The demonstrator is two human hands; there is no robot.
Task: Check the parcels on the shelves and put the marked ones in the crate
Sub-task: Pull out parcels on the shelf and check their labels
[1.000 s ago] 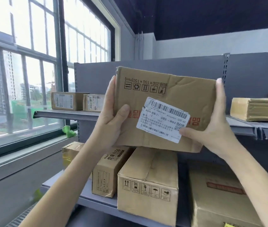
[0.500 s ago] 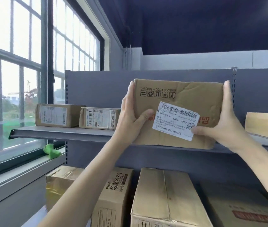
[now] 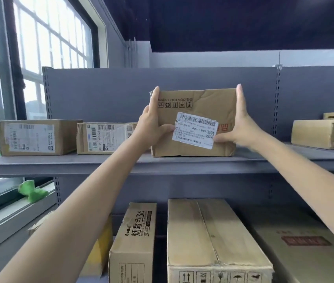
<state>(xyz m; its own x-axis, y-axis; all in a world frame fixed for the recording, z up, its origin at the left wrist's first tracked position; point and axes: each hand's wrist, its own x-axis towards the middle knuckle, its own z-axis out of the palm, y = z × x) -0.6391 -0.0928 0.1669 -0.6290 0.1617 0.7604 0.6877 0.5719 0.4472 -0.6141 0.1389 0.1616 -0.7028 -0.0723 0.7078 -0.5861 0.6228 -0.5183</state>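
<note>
Held parcel (image 3: 194, 119): creased brown carton, printing upside down, white barcode label (image 3: 196, 129) tilted on front; sits on upper shelf (image 3: 121, 164), base on shelf surface
Two more labelled parcels (image 3: 35, 137) (image 3: 105, 137) further left, same shelf, upright
Flat parcel (image 3: 323, 133) far right
Lower tier: larger cartons (image 3: 213, 237) side by side

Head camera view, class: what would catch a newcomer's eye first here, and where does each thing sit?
First, the creased cardboard parcel at centre, its base on the upper shelf, with a crooked white barcode label on its front. The left hand and right hand clasp its two sides. Next, two labelled parcels stand to its left on that shelf, near the bright window.
</note>
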